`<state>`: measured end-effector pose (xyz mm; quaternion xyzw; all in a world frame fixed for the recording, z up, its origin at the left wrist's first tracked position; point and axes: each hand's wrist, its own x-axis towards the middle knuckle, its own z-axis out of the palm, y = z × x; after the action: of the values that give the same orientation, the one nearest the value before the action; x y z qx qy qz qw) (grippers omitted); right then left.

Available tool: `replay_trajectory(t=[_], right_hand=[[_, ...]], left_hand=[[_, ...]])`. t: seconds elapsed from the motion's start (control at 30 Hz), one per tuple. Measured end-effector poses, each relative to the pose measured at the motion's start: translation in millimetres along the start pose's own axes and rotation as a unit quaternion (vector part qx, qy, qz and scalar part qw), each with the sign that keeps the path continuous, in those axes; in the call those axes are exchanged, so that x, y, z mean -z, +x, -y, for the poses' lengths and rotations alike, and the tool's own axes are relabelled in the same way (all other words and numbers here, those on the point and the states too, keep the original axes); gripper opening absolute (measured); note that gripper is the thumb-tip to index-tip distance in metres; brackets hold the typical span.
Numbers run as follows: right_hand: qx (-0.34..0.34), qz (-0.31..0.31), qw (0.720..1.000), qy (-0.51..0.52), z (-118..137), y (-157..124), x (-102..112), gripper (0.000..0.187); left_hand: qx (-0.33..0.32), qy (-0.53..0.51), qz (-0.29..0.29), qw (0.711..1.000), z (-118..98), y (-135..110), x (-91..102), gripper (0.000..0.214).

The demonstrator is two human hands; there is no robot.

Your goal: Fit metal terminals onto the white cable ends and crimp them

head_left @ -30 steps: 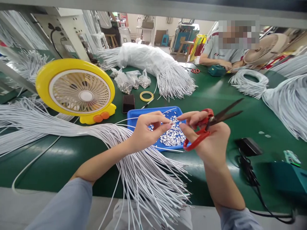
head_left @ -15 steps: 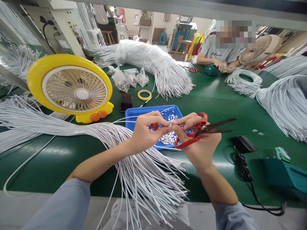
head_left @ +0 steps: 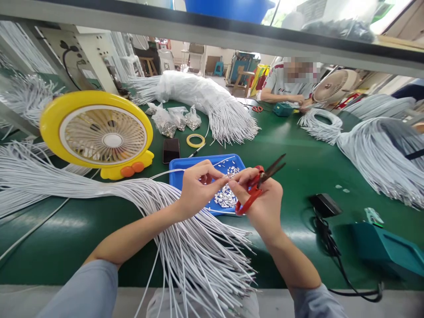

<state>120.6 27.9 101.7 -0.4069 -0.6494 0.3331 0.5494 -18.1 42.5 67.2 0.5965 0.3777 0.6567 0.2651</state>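
Note:
My left hand [head_left: 200,187] is closed in a pinch over a blue tray [head_left: 177,177], apparently on the end of a thin white cable [head_left: 165,173] that runs in from the left. My right hand [head_left: 266,212] has red-handled scissors [head_left: 273,169] hooked on its fingers, blades apart and pointing up and right. Its thumb and forefinger meet the left fingertips; whatever small piece lies between them is mostly hidden. Small shiny metal pieces [head_left: 226,197] lie in the tray. Below my hands, a thick bundle of white cables [head_left: 195,247] spreads toward the table's front edge.
On the green table [head_left: 291,154] stand a yellow fan [head_left: 49,126], a phone [head_left: 171,150], a tape roll [head_left: 195,141] and bags of metal parts [head_left: 165,123]. A black adapter [head_left: 325,205] and teal device [head_left: 384,249] lie right. A co-worker [head_left: 288,88] sits beyond; a shelf beam [head_left: 212,33] crosses above.
The view has tilted up, showing more of the shelf. My right hand has turned, so the scissor blades now point more upward. Both hands stay together at the fingertips.

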Motion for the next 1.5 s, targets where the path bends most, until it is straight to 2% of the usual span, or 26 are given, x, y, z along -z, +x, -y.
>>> replay_trajectory(t=[0.17,0.33,0.5,0.7,0.9,1.2,1.3,1.4,1.47,1.5], right_hand=[[0.057,-0.039,0.998,0.01,-2.7,7.9,7.0,0.018],[0.046,0.051,0.997,0.041,-13.2,19.4,10.7,0.014],[0.068,0.077,0.992,0.074,-18.2,17.5,8.5,0.01],[0.06,0.034,0.997,0.032,-16.8,15.2,8.0,0.009],[0.048,0.0,0.999,0.016,-14.7,13.2,7.6,0.011],[0.067,0.014,0.997,0.02,-10.2,1.8,5.5,0.014],[0.079,0.011,0.997,0.015,-7.9,7.0,9.8,0.01],[0.023,-0.028,0.998,-0.047,-24.0,28.1,18.4,0.006],[-0.056,-0.069,0.995,-0.05,-50.1,42.9,25.1,0.011],[-0.074,-0.08,0.993,-0.054,-66.6,47.9,28.7,0.012]], left_hand=[[-0.007,-0.023,0.036,0.999,-2.3,3.1,3.4,0.011],[-0.037,-0.007,0.084,0.996,-3.7,0.8,4.0,0.016],[-0.047,0.002,0.105,0.993,-2.7,-0.1,3.6,0.027],[-0.047,0.015,0.084,0.995,-4.9,1.0,4.0,0.023],[-0.088,0.049,0.061,0.993,-9.1,1.8,4.1,0.009],[-0.141,0.082,0.012,0.987,0.0,3.5,3.7,0.013],[-0.138,0.085,0.003,0.987,-0.9,5.4,6.8,0.012],[-0.163,0.062,0.029,0.984,-13.0,3.6,12.2,0.007],[-0.193,0.058,0.065,0.977,-24.5,-0.7,15.4,0.004],[-0.207,0.063,0.088,0.972,-29.7,-3.7,16.4,0.003]])
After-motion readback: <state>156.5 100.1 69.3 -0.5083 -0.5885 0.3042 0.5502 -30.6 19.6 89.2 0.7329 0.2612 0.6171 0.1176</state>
